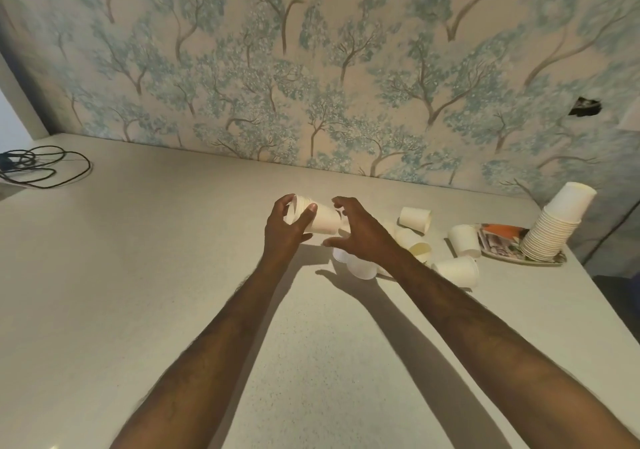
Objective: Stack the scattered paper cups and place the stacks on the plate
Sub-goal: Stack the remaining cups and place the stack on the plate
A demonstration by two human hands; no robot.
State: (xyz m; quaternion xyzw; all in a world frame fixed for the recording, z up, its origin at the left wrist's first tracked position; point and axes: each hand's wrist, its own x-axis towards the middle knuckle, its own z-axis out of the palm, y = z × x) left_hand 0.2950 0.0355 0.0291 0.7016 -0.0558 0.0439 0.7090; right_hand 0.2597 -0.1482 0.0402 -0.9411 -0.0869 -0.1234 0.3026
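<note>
2 hands at frame center: my left hand (289,230) holds a sideways cup stack (320,218); my right hand (360,235) hovers beside it, grip wide.

One camera is riding on the person's head, looking forward and down over the bench (173,292) from its near edge. It is facing the wallpapered wall (311,67) that is closing off the far side of the bench, and both forearms are reaching away from the lens toward that wall. The view is sitting close, within arm's reach of the bench, and its wide angle is bending the wall's lower edge. No second view is sharing the scene.
</note>
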